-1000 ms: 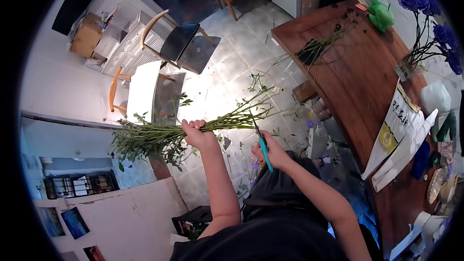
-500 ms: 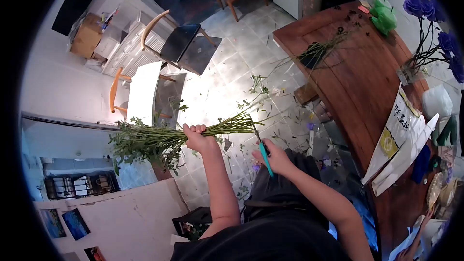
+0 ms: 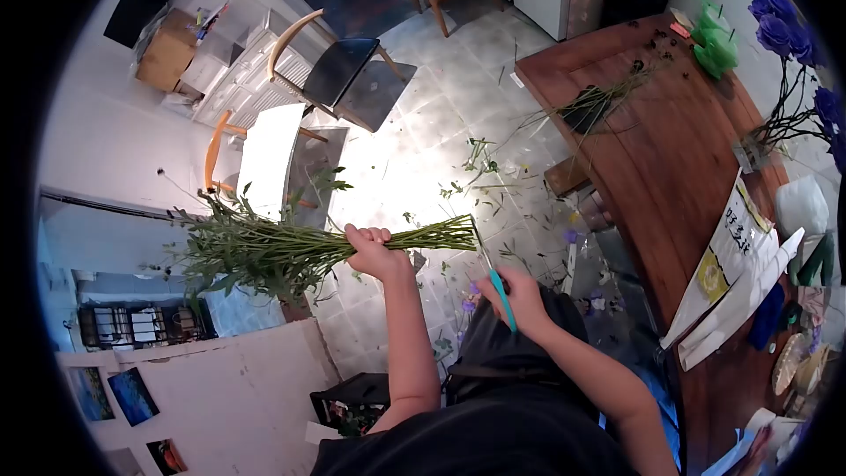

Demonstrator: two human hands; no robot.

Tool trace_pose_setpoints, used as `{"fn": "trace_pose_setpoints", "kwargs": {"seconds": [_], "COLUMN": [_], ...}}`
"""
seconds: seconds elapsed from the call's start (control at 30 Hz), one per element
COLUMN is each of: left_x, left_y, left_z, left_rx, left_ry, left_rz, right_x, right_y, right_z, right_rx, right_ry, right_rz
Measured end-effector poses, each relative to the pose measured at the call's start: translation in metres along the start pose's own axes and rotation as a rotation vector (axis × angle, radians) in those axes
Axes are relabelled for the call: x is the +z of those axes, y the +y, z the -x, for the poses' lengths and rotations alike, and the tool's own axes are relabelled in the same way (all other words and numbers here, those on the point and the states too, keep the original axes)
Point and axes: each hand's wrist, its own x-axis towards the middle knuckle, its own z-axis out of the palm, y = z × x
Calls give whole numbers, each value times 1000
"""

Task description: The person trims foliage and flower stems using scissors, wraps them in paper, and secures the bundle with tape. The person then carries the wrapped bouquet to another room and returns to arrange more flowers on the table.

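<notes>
My left hand (image 3: 374, 251) is closed around a thick bunch of green stems (image 3: 282, 247), held level in front of me. The leafy part spreads out to the left, and the bare stem ends reach to the right of my fist. In my right hand (image 3: 518, 300) is a pair of scissors (image 3: 502, 289) with teal handles, gripped with the fingers wrapped round it. The blades point up and lie right at the stem ends, which now look nearly even. Whether the blades are fully together I cannot make out.
A wooden table (image 3: 652, 176) stands on the right, with loose stems (image 3: 608, 97), purple flowers (image 3: 780, 31), green wrapping (image 3: 712, 40) and a white printed bag (image 3: 727, 256). Leaf and stem scraps litter the tiled floor (image 3: 441, 141). Chairs (image 3: 344, 70) stand farther off, a white cabinet (image 3: 242, 79) behind them.
The longer stems that stuck out past the others at the cut end no longer show there. My right hand and the scissors have shifted slightly right and down.
</notes>
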Motion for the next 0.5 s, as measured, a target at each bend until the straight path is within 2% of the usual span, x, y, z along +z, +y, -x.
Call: {"fn": "trace_pose_setpoints", "kwargs": {"seconds": [0.03,0.07,0.17,0.2,0.23,0.27,0.3,0.33,0.37,0.4,0.43,0.47,0.5], "left_x": [0,-2,-9,-6,-20,-27,-39,-26,-37,-14,-9,2,11], "left_y": [0,0,-1,-7,-15,-23,-32,-21,-29,-15,-18,-20,-25], "left_z": [-3,-8,-14,-12,-20,-28,-36,-21,-31,-9,-5,20,43], "left_rx": [16,30,114,126,196,275,347,219,419,117,-34,-124,-191], "left_ry": [-24,-46,-51,-62,-158,-160,-283,-226,-356,-233,-297,-352,-367], "left_rz": [9,17,-20,-37,-93,-154,-235,-123,-384,-90,-56,-44,-93], "right_x": [-4,-16,-13,-10,-9,-12,-25,-36,-51,-71,-94,-128,-165], "right_y": [6,-10,14,10,0,-8,-13,-14,-2,15,34,55,84], "right_z": [5,15,10,3,-5,-13,-17,-7,5,24,43,68,92], "right_rx": [16,181,-100,-99,-106,-104,10,-87,-190,-195,-210,-45,15], "right_ry": [-27,-119,-98,-49,-38,-7,-97,41,213,459,689,866,1163], "right_rz": [-2,-76,39,118,129,144,124,128,265,243,223,135,334]}}
